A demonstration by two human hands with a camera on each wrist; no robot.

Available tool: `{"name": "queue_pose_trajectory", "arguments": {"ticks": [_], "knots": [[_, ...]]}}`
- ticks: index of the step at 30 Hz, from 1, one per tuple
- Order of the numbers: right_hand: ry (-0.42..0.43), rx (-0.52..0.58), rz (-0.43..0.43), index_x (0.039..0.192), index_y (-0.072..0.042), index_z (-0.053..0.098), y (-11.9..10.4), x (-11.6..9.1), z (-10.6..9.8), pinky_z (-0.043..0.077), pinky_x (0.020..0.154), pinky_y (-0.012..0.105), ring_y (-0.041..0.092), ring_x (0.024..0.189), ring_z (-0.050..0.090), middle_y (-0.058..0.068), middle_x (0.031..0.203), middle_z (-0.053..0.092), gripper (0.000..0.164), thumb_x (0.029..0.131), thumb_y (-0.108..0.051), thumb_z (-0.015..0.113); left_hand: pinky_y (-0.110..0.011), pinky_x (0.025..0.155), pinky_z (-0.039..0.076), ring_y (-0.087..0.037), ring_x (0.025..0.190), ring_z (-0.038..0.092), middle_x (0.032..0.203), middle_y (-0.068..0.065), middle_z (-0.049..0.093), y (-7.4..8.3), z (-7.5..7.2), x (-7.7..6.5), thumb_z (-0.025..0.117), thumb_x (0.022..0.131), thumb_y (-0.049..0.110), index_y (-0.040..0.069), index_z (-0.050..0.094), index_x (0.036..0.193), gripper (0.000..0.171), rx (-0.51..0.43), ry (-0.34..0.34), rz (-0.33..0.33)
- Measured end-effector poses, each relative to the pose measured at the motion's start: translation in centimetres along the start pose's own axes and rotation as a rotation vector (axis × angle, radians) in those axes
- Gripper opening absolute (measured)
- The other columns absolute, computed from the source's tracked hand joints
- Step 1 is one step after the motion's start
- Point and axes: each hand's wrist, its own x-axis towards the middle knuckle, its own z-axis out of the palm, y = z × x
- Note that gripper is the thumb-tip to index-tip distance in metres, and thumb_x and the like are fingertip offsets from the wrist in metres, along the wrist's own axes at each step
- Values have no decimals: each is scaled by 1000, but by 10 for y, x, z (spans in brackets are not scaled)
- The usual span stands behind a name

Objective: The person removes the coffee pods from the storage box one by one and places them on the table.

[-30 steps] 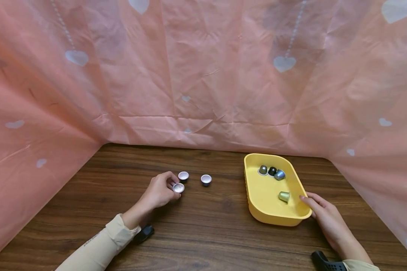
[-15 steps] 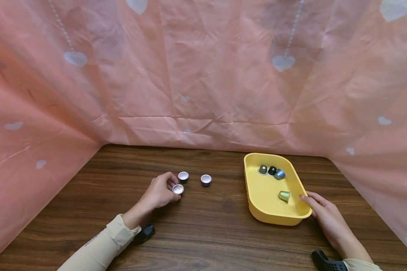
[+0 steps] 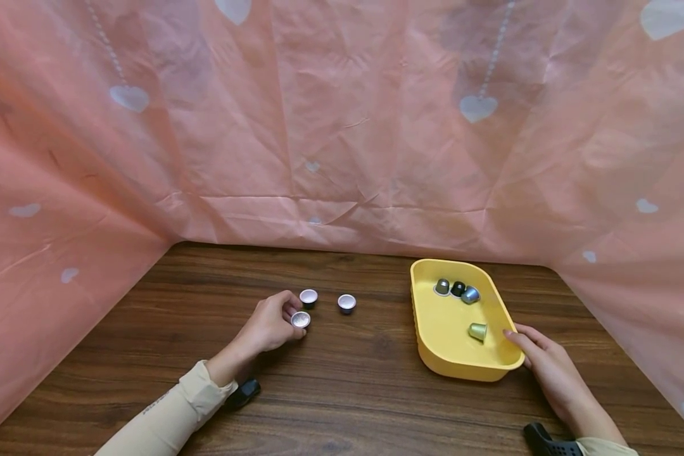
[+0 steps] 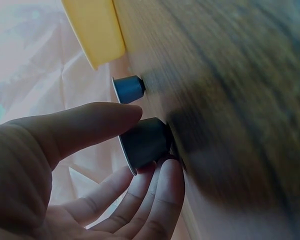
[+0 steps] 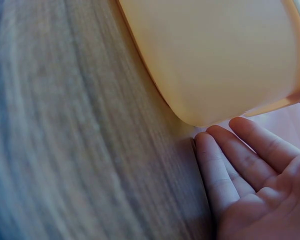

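Observation:
My left hand (image 3: 270, 322) pinches a dark coffee capsule (image 4: 146, 142) between thumb and fingers. Its silver lid faces up, and its narrow end is right at the table surface in the left wrist view. Just behind it stands another upturned capsule (image 3: 308, 298), and a third capsule (image 3: 346, 304) stands a little to the right. My right hand (image 3: 550, 367) grips the near right side of a yellow tray (image 3: 462, 368), thumb over the rim and fingers along the outer wall (image 5: 215, 65).
Inside the tray, a grey capsule (image 3: 442, 287), a black capsule (image 3: 458, 289) and a blue one (image 3: 470, 294) sit together at the far end. A green capsule (image 3: 478, 331) lies on its side nearer me. Pink heart-patterned cloth (image 3: 342, 158) walls the wooden table (image 3: 342, 392).
The capsule in my left hand has come down very slightly toward the table. My right hand and the tray have stayed where they were.

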Motion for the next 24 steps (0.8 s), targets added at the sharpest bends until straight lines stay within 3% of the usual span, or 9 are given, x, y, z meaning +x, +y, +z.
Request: {"name": "queue_pose_trajectory", "arguments": {"ticks": [15, 24], "knots": [[-19, -13, 46, 168, -4, 29, -3, 1, -2, 46, 89, 14, -19, 103, 53, 2, 157, 51, 88, 108, -64, 50, -32, 79, 54, -15, 85, 68, 99, -9, 71, 3, -2, -2, 95, 68, 2, 0, 69, 118, 56, 25, -22, 6], [-17, -8, 44, 167, -4, 30, -2, 2, -2, 46, 89, 15, -18, 103, 54, -6, 149, 55, 86, 108, -63, 52, -31, 79, 54, -15, 85, 68, 99, -9, 72, 3, -3, -3, 94, 68, 2, 1, 70, 118, 55, 17, -18, 1]]}}
